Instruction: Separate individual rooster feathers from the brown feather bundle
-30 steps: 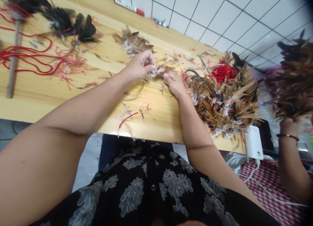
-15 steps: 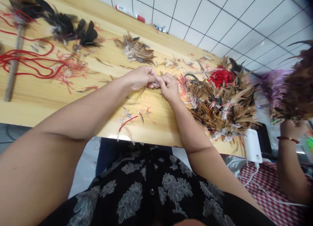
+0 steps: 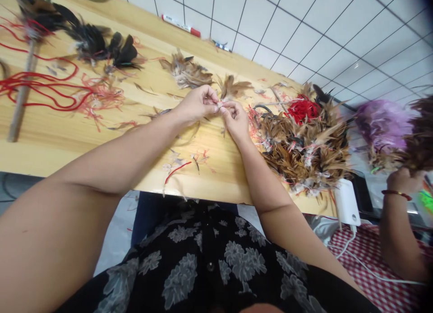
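My left hand (image 3: pixel 199 103) and my right hand (image 3: pixel 236 119) meet over the middle of the wooden table, thumbs and fingertips pinched together. Between them is the pale quill end of a small brown feather bunch (image 3: pixel 232 88), whose tips fan out away from me. Just beyond my left hand lies another brown feather bunch (image 3: pixel 189 71). A large heap of brown feather bunches (image 3: pixel 304 146) spreads to the right of my right hand. Red tangled string (image 3: pixel 303 109) rests on top of that heap.
At the left lie a wooden stick (image 3: pixel 22 96) with dark feathers at its top, red cord (image 3: pixel 43 88) and black feathers (image 3: pixel 88 42). Markers (image 3: pixel 181 25) lie by the tiled wall. A white power bank (image 3: pixel 348 202) sits at the right edge. A co-worker's hand (image 3: pixel 404 180) holds dark feathers.
My fingers have shifted apart slightly, and the brown feather bunch now shows fanned out above them. The co-worker's hand and feathers at the right have moved lower.
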### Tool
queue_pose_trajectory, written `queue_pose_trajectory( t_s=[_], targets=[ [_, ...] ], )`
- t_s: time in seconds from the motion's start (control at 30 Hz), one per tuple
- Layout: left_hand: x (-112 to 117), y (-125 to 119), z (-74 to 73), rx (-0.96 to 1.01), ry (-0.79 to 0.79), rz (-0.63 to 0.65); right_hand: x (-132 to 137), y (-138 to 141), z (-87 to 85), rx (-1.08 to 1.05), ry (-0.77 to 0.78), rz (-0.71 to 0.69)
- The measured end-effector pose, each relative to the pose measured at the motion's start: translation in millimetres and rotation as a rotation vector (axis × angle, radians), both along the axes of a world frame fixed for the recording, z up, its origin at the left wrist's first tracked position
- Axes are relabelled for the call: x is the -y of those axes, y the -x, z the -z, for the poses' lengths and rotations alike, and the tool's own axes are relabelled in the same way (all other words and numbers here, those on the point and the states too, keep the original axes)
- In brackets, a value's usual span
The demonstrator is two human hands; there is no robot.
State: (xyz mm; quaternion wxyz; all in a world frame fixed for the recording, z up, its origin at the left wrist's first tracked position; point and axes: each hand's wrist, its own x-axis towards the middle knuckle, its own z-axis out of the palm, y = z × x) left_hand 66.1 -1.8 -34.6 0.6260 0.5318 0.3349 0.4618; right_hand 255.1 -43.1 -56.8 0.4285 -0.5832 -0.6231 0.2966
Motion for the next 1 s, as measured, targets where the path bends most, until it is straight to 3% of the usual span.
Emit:
queue_pose_trajectory(
  t_s=[0.17, 0.3, 0.43, 0.57, 0.7, 0.87, 1.0],
  targets=[
    [-2.6, -5.2, 8.0, -0.167, -0.123, 0.014, -2.6, -3.2, -3.8, 0.045, -0.007, 0.025],
    [-5.6, -2.8, 11.1, -0.211, -0.135, 0.060, -4.0, -0.8, -5.3, 0.022, 0.013, 0.044],
    [-1.8, 1.5, -0.9, -0.220, -0.082, 0.094, -3.5, 4.9, -7.6, 0.042, 0.062, 0.070],
    [7.3, 3.0, -17.3, -0.067, -0.071, 0.081, -3.5, 8.7, -18.8, 0.025, 0.069, 0.063],
    [16.3, 0.4, -25.3, 0.061, -0.091, 0.084, 2.4, 12.2, -41.8, 0.071, 0.110, 0.059],
    [18.1, -0.6, -28.1, 0.185, -0.118, 0.082, 19.7, 15.2, -83.8, 0.143, 0.121, 0.005],
    [17.2, 6.3, -34.2, 0.031, -0.076, 0.008, 44.8, -10.9, -119.1, 0.238, 0.109, 0.032]
  ],
)
